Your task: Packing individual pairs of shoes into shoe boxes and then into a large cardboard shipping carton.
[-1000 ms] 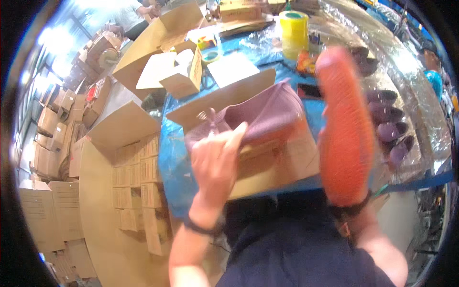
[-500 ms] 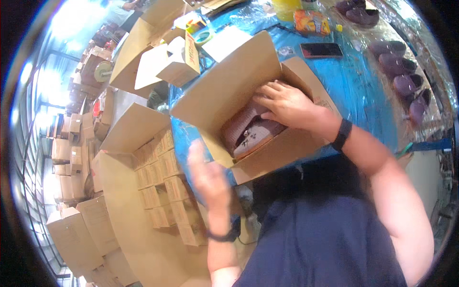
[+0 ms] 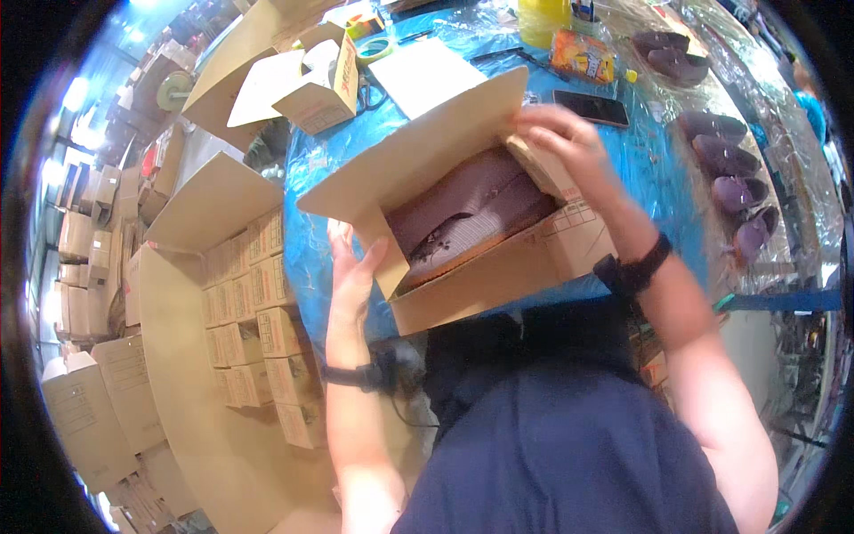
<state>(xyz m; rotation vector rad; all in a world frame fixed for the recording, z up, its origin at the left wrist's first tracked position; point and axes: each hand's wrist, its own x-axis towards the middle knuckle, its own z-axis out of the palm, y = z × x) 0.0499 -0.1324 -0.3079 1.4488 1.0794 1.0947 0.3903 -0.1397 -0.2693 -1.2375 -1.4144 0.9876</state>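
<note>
A brown cardboard shoebox (image 3: 480, 298) sits tilted on the blue-covered table with its lid (image 3: 418, 151) raised. Inside lie dark purple-brown shoes (image 3: 480, 209), one showing a lighter grey patch with dark holes. My right hand (image 3: 569, 147) has its fingers bent around the lid's right corner, beside the right end flap. At the box's left end, my left hand (image 3: 354, 267) has its thumb against the side flap (image 3: 382, 254). Its fingers point up under the lid's left corner, apart from the thumb.
Left of the table a large carton (image 3: 191, 356) holds several small boxes (image 3: 267, 329). Behind the shoebox are a white sheet (image 3: 427, 76), an open small box (image 3: 320, 98), a phone (image 3: 592, 108) and an orange packet (image 3: 583, 55). Several purple shoes (image 3: 725, 156) line the right side.
My right hand has come out from the shoes to the lid's corner. My left hand has moved up to the box's left end. The shoes show more fully.
</note>
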